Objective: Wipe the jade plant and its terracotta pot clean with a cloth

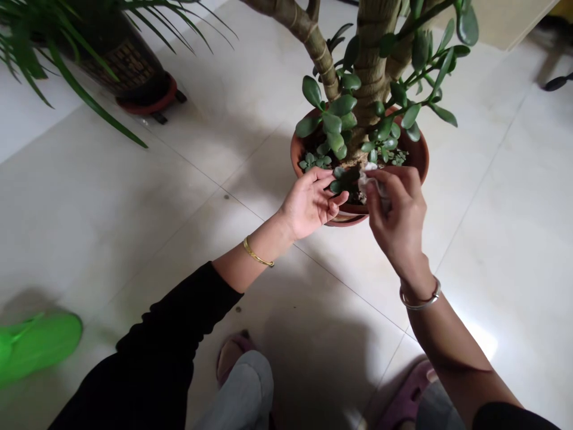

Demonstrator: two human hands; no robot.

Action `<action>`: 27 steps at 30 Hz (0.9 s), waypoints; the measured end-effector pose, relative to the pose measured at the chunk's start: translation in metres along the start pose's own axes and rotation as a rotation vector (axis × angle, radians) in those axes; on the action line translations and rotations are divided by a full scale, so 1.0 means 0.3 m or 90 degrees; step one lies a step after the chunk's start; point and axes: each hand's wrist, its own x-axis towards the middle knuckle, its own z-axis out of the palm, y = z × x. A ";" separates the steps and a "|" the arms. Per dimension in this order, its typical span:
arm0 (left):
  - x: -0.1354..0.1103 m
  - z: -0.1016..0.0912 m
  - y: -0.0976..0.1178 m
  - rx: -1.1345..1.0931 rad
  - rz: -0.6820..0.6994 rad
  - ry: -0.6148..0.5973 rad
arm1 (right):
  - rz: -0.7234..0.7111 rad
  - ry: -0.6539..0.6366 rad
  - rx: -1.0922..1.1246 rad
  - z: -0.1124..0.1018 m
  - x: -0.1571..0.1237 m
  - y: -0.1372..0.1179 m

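Note:
A jade plant with thick trunks and fleshy green leaves grows in a round terracotta-coloured pot. My right hand is closed, pinching a crumpled white tissue between thumb and fingers over the pot's front part, close to the trunk base. My left hand is palm up at the front left rim, its fingers loosely bent and apart. Small dark leaves lie at its fingertips; whether the fingers press on them I cannot tell. The soil is mostly hidden by leaves and hands.
A dark pot with long narrow leaves stands at upper left on a red wheeled base. A bright green slipper-like object lies at lower left. My feet in purple clogs are on the pale tiled floor.

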 end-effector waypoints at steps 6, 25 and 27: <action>0.000 -0.007 -0.001 0.007 0.001 -0.004 | -0.028 -0.078 -0.060 0.047 0.003 -0.005; -0.005 0.002 0.002 0.004 0.002 0.009 | -0.073 -0.117 -0.157 0.019 0.010 0.006; -0.004 0.002 0.001 0.003 0.003 0.002 | -0.063 -0.116 -0.168 0.013 0.013 0.006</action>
